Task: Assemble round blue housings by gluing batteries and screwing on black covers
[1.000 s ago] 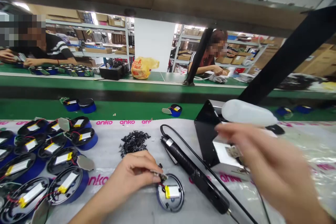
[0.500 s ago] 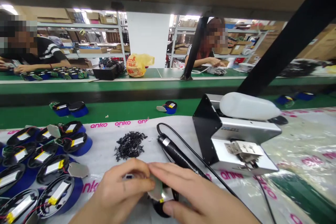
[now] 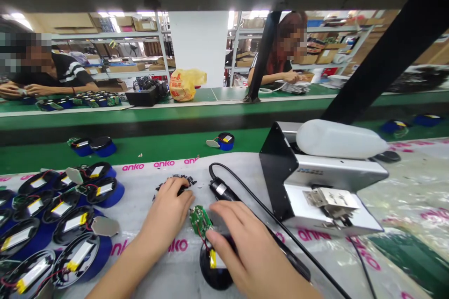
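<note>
My left hand (image 3: 170, 205) is over a pile of small black plastic pieces (image 3: 191, 181), its fingers curled down into it. Whatever is between those fingertips is too small to make out. My right hand (image 3: 242, 243) is closed around a round black housing (image 3: 213, 278) on the table, covering much of it. Inside the housing a battery with yellow tape (image 3: 213, 259) partly shows. A green circuit board (image 3: 200, 219) stands tilted beyond the housing, joined by thin red wires, close to my right thumb. Behind that hand lies a black corded electric screwdriver (image 3: 224, 191).
Several blue round housings (image 3: 84, 261) with batteries crowd the left. A silver-and-black machine (image 3: 333, 201) carrying a white bottle (image 3: 340, 140) stands at right. A single housing (image 3: 226, 142) sits on the green belt (image 3: 168, 142). Two people work across the line.
My left hand has left the housing and moved forward-left onto the black pieces. The circuit board now shows its green component side. My right hand remains at the housing.
</note>
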{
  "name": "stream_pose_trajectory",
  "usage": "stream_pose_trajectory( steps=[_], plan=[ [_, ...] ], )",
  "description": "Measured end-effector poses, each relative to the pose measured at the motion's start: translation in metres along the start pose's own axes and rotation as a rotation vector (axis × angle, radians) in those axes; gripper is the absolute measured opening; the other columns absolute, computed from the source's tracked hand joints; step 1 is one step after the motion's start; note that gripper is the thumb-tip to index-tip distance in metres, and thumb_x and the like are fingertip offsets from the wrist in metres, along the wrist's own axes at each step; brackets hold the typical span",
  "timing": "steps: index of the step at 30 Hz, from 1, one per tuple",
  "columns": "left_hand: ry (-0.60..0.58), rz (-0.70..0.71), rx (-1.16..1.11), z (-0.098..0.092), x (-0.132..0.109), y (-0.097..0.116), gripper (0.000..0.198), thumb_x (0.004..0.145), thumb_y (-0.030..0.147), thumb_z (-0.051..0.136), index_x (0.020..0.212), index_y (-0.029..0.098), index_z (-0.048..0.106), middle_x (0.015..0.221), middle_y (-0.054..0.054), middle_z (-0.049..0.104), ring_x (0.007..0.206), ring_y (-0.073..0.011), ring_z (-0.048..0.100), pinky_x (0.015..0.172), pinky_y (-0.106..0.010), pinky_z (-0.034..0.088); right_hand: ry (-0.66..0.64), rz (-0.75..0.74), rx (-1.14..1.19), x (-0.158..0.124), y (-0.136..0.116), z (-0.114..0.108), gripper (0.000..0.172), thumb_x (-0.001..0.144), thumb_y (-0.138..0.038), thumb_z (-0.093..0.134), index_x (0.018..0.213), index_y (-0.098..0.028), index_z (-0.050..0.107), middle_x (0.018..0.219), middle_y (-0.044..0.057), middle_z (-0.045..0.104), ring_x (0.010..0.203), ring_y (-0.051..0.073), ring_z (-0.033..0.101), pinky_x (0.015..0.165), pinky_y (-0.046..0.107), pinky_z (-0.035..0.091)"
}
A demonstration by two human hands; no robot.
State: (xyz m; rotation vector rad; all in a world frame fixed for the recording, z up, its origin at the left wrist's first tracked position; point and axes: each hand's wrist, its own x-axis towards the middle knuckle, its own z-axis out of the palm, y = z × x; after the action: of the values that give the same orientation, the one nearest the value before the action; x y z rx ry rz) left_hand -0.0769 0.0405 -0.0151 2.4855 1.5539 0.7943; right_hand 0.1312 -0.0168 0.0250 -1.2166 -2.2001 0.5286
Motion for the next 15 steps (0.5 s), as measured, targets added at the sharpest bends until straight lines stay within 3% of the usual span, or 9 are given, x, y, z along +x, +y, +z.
stream_pose_trajectory(
  steps=[5, 10, 13, 15],
  plan=[
    [0.015, 0.015, -0.068, 0.001, -0.007, -0.005, 0.027, 0.096, 0.018, 0.049, 0.087, 0.016, 0.074, 0.11, -0.015, 0.067, 0.105, -0.0341, 0.059, 0.092, -0.055, 0.049, -0.035, 0.032, -0.052, 0.01, -0.004, 0.023, 0.02, 0.097, -0.019, 0.045, 0.098, -0.015, 0.065, 0.091, 0.011, 0.068, 0.088, 0.031, 0.062, 0.079, 0.052, 0.052],
    [0.057, -0.052, -0.205, -0.006, -0.009, -0.004, 0.023, 0.095, 0.024, 0.05, 0.086, 0.018, 0.07, 0.105, -0.013, 0.069, 0.101, -0.0337, 0.061, 0.09, -0.055, 0.048, -0.081, 0.041, 0.04, 0.01, -0.01, 0.021, 0.013, 0.094, -0.013, 0.045, 0.093, -0.018, 0.058, 0.087, 0.007, 0.069, 0.081, 0.022, 0.068, 0.073, 0.034, 0.055],
    [0.117, -0.122, -0.298, -0.018, -0.01, 0.004, 0.021, 0.094, 0.027, 0.052, 0.087, 0.018, 0.07, 0.099, -0.01, 0.069, 0.096, -0.0279, 0.063, 0.088, -0.046, 0.05, -0.092, 0.041, 0.125, 0.005, -0.01, 0.013, 0.011, 0.094, -0.012, 0.046, 0.096, -0.02, 0.053, 0.091, 0.005, 0.073, 0.081, 0.018, 0.072, 0.07, 0.026, 0.056],
    [0.109, -0.232, -0.485, -0.027, -0.012, 0.011, 0.016, 0.091, 0.027, 0.059, 0.083, 0.019, 0.071, 0.09, -0.006, 0.071, 0.086, -0.0214, 0.065, 0.081, -0.034, 0.052, -0.105, 0.026, 0.175, 0.002, -0.008, 0.008, 0.012, 0.093, -0.011, 0.047, 0.094, -0.022, 0.051, 0.099, 0.004, 0.075, 0.087, 0.016, 0.073, 0.075, 0.024, 0.057]
  ],
)
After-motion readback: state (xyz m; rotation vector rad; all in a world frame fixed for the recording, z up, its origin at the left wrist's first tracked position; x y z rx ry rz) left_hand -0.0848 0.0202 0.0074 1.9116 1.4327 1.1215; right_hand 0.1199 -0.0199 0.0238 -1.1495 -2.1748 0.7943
